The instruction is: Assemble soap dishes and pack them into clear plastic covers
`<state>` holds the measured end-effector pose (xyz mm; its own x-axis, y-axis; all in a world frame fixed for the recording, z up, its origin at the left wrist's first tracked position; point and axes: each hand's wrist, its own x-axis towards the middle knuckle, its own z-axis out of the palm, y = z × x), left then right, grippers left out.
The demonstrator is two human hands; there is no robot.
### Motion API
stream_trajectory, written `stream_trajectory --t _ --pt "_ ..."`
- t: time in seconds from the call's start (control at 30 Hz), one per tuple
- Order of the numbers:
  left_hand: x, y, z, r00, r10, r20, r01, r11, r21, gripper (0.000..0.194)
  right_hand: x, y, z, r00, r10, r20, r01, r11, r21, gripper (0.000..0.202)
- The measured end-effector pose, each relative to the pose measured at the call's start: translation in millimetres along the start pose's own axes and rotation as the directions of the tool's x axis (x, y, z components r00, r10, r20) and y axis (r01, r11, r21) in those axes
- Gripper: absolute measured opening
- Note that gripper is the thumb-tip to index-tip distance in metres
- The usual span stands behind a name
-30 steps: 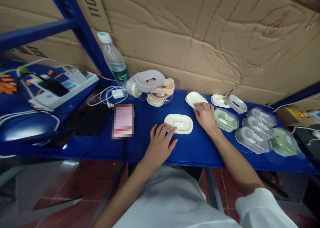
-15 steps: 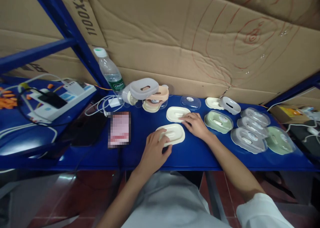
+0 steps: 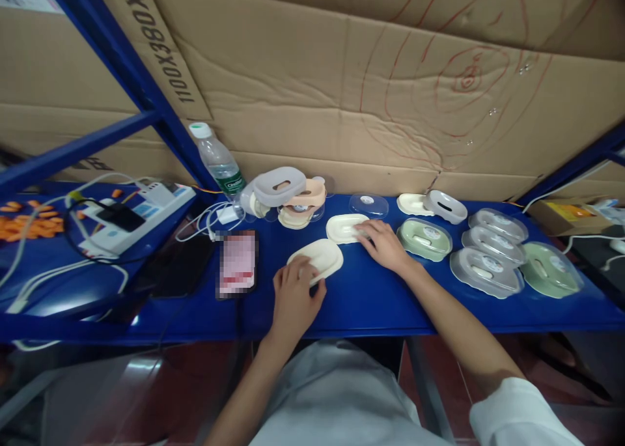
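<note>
My left hand (image 3: 295,299) grips the near end of a cream oval soap dish (image 3: 328,257), thumb at the front edge and fingers over its inside. That dish looks tipped, its right end higher than the end in my hand. Just beyond it a second cream soap dish (image 3: 336,230) lies on the blue table (image 3: 371,296). My right hand (image 3: 383,243) has its fingers closed over the right end of this second dish, covering that part. A clear lid (image 3: 368,205) lies behind my right hand, and a green soap box (image 3: 424,239) with a clear lid sits to its right.
Several lidded soap boxes (image 3: 486,271) crowd the right side. Grey and peach soap box parts (image 3: 279,185) are piled at the back, beside a water bottle (image 3: 219,163). A phone (image 3: 237,264), white cables and a power strip (image 3: 117,231) occupy the left. Cardboard (image 3: 293,75) walls the back.
My left hand has shifted left with its cream dish, which is now more tilted. My right hand stays on the other dish. The camera view has moved slightly.
</note>
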<state>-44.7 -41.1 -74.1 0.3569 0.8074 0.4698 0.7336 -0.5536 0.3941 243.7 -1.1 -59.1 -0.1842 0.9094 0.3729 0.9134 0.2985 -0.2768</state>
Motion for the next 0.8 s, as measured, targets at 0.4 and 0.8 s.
stream_trajectory --t 0.4,0.8 --pt "-3 6 -10.0 0.917 0.318 0.242 -0.259 0.934 -0.246 0.028 14 19 7 0.979 0.160 -0.125 -0.166 0.985 -0.044 0.055" --pt "-2 4 -1.2 0.973 0.186 0.137 -0.160 0.971 -0.178 0.014 41 -42 -8 0.982 -0.190 -0.021 0.190 0.982 -0.003 0.050"
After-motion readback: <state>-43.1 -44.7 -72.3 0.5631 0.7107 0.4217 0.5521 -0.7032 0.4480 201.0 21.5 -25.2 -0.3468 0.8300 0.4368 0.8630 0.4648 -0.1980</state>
